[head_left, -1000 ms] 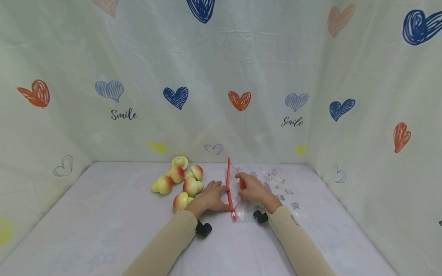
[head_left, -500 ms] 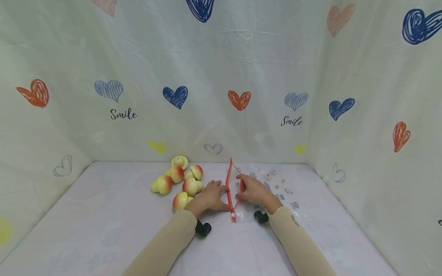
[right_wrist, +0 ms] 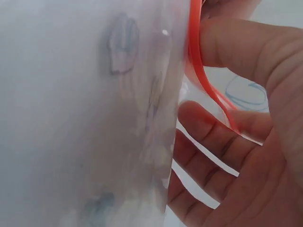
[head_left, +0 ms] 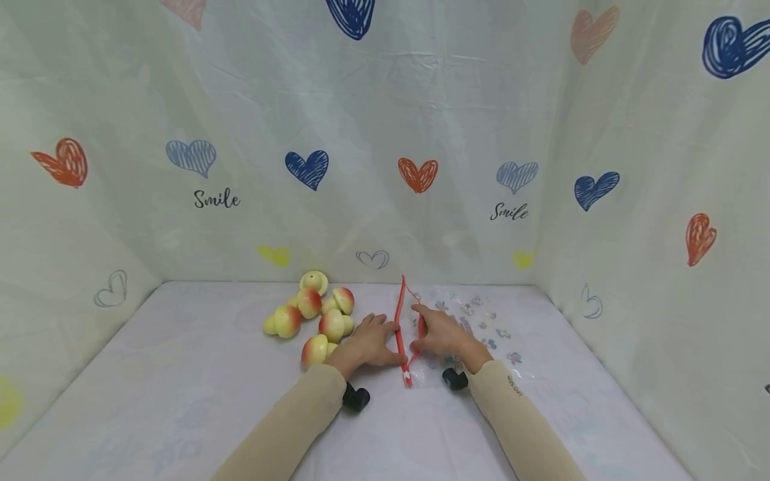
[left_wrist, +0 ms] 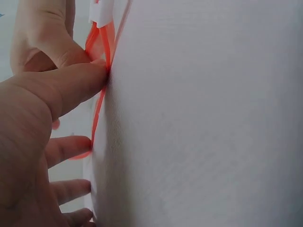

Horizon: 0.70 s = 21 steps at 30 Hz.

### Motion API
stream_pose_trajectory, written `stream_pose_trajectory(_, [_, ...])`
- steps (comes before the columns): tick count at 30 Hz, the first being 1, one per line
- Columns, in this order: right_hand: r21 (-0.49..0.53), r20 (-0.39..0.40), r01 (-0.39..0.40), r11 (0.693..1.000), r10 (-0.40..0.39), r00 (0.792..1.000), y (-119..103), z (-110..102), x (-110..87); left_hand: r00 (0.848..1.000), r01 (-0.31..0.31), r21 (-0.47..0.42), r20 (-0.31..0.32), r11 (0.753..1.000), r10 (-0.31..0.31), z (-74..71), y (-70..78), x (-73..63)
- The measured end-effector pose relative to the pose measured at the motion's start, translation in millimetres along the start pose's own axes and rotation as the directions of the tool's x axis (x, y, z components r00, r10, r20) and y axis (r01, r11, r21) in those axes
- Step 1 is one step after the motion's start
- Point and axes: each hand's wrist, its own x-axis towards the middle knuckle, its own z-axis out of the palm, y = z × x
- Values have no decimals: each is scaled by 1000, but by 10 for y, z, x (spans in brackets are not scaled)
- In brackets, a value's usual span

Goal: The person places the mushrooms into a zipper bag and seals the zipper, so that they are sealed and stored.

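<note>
A clear plastic zip bag (head_left: pixel 502 334) with small printed shapes lies flat on the table, its red-edged mouth parted toward the left. My left hand (head_left: pixel 368 342) presses the near red strip (head_left: pixel 400 337) against the table with thumb and forefinger spread apart. In the left wrist view, its thumb and forefinger (left_wrist: pixel 78 146) are fairly straight along the strip. The other red edge (right_wrist: pixel 195 42) is held by my right hand (head_left: pixel 444 332), its fingers curled and thumb against the strip. A white slider (left_wrist: pixel 102 12) sits at the strip's near end.
Several yellow mushroom-shaped pieces with red blush (head_left: pixel 287 321) lie left of the bag, one (head_left: pixel 315 351) close by my left wrist. Black wrist cameras (head_left: pixel 356 398) sit under both wrists. A curtain printed with hearts (head_left: pixel 306 170) rises behind and beside the table.
My right hand has shifted very slightly left with its red edge, and the far end of the left strip has tipped a little right. The left hand stays almost still.
</note>
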Motion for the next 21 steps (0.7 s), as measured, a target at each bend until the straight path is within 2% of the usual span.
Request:
stream_pose_trajectory(5, [12,12,6,1000,-6,1000,-6,-11,2,1000,13,39,9,999,-13,-10,18,29])
stream_pose_trajectory(10, [24,-24,40,999,-39,999,-11,-77,0,999,30,32,16,999,-31,-1,12,53])
stream_pose_trajectory(15, [-4,-67,96,995,-96,993,-26,-195,-28,999,34,27,13,999,-34,0,6,63])
stream_pose_trajectory(21, [-69,-107,108,992,-115,988,-109,-314,-90,999,37,15,14,999,-38,6,3,66])
